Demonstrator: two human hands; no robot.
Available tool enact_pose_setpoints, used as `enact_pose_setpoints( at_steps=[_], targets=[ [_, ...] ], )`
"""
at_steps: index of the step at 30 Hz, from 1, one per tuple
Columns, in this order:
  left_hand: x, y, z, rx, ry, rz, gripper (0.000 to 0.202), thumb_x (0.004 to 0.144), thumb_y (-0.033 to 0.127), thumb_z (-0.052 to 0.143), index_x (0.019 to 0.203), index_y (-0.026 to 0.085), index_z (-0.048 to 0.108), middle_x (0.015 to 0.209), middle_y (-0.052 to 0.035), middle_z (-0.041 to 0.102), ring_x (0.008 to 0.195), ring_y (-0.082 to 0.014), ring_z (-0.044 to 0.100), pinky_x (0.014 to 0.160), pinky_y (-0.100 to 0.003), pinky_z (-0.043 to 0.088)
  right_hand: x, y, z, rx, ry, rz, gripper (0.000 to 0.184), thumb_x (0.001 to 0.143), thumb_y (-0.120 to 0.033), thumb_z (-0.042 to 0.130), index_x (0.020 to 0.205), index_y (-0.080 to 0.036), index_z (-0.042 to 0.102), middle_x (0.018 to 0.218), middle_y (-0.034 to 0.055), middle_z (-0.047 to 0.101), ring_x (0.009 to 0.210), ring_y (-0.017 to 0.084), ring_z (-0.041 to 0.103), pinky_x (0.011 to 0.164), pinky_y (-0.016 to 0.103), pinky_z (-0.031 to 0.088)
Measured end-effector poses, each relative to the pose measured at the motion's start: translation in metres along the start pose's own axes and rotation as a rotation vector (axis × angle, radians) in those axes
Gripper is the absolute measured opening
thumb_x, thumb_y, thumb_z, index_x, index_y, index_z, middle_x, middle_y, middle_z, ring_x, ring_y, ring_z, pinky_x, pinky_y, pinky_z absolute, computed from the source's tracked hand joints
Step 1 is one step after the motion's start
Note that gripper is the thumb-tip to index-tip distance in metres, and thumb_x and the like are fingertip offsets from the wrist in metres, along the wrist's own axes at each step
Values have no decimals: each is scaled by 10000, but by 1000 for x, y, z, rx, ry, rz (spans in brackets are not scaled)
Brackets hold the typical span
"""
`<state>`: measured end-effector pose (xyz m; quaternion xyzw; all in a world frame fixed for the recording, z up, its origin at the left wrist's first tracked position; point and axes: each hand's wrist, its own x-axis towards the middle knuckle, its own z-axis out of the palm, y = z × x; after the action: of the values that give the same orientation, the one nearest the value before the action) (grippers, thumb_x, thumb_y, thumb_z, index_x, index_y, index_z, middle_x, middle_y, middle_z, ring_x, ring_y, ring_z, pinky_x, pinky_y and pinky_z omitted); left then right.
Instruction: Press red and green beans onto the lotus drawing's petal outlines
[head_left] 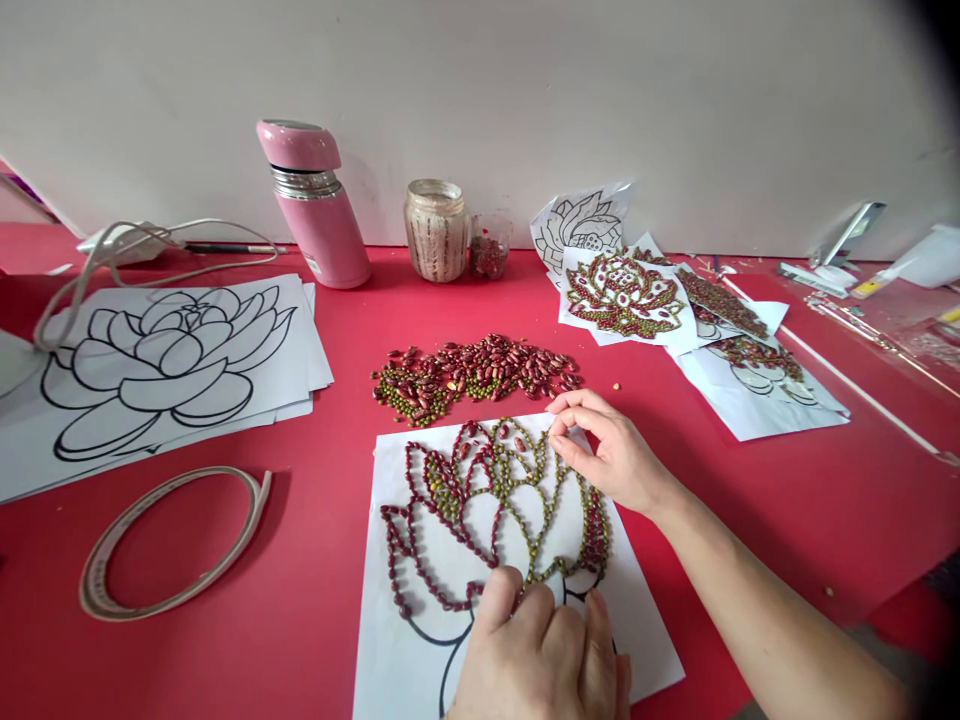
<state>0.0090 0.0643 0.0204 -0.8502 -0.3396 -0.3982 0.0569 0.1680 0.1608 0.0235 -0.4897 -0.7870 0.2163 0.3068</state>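
Observation:
A white sheet (645, 640) with a black flower outline lies in front of me. Dark red beans (420, 570) and green mung beans (534, 545) line many of its petals. My right hand (611, 450) reaches in from the right over the sheet's upper right corner. Its thumb and index finger are pinched together beside a line of green beans; anything between them is too small to make out. My left hand (536, 650) rests low on the sheet with curled fingers and covers part of the outline. What it holds, if anything, is hidden.
Beyond the sheet lies a pile of mixed beans (480, 370). Behind stand a pink thermos (322, 220), a glass jar (435, 230) and a small cup (490, 250). Printed flower sheets (292, 385) and a tape coil (90, 585) are left; bean-covered pictures (626, 300) are right.

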Motion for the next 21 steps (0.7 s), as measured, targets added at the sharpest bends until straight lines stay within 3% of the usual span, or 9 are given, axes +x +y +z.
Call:
enact_pose_setpoints(
  at_steps=[21],
  targets=[
    [-3,-1,0,-2,-10,-24,58,648,141,542,683,133,587,475,33,425,460,-110,402,507,-283,302,1,-2,3,-27,18,-5,50,755,-139,520,747,-181,546,919,66,514,872,167,538,772,298,452]
  ],
)
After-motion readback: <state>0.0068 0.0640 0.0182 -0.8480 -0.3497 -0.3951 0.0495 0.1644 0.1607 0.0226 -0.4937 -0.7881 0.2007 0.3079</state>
